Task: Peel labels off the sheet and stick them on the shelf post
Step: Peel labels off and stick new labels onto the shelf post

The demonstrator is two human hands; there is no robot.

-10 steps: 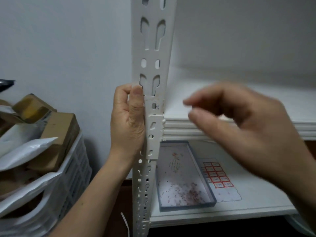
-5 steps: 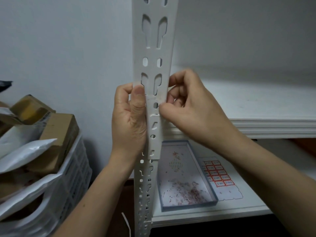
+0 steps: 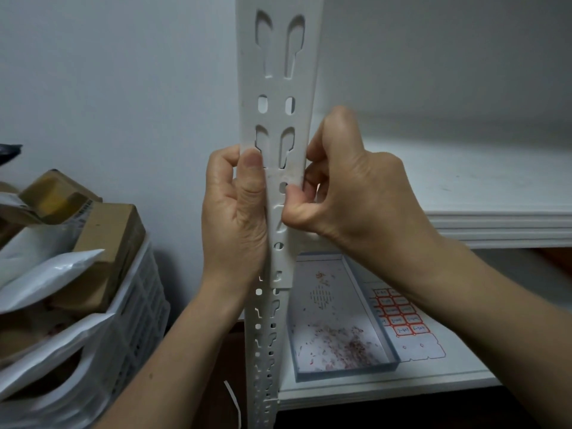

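- Post (image 3: 278, 88): upright at the front left corner of the shelving, slotted face toward you. It's rigid, so you can press against it.
- Crate (image 3: 136, 305): left of the post and apart from it, full of boxes and bags. Not part of the job.
- Lower shelf (image 3: 387, 388): carries the tray and the sheet, both in easy reach below your hands.
- Right hand (image 3: 349, 196): fingers curled, thumb tip and fingertips pinching at the post's right edge. You seem to be folding the label round that edge.
- Left hand (image 3: 235, 212): fingers wrapped round the post's left edge, thumb flat along the front face. That probably steadies the post and pins the label's left end.
- Tray (image 3: 340, 320): near the lower shelf's front left corner, just beside the post, with reddish scraps inside. Likely your waste bin.
- Sheet (image 3: 402, 323): flat on the lower shelf, touching the tray's right side. Red-framed labels remain on it and its near rows look bare, so more are left to do.
- Label (image 3: 283, 175): a pale strip across the post's face between your thumbs. It's low contrast, so I can't tell if it's fully stuck.
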